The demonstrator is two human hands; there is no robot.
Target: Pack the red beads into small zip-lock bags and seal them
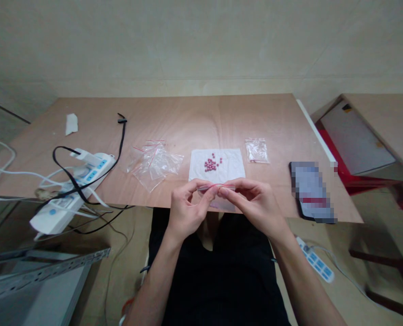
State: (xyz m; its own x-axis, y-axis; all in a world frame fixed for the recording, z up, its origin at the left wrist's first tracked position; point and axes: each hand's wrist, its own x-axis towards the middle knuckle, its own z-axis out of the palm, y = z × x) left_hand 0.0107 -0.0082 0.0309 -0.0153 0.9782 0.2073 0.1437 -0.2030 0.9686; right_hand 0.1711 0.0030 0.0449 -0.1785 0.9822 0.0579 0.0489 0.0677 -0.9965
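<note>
Between my two hands is a small clear zip bag (224, 205) with a red strip along its top. My left hand (189, 207) pinches the left part of that strip between thumb and fingers. The right half is pinched by my right hand (256, 203), its thumb tip close to the left thumb. Just beyond the fingers, a white sheet (233, 165) lies on the table, bearing a loose cluster of small pinkish-red beads or pellets (210, 165). What the bag contains, if anything, I cannot make out.
Several clear zip bags (155, 163) lie left of the sheet; a filled-looking clear packet (257, 150) lies right. A phone (312, 192) rests near the right edge. A power strip (74, 194) with tangled cables occupies the left side. A white scrap (71, 124) lies far left.
</note>
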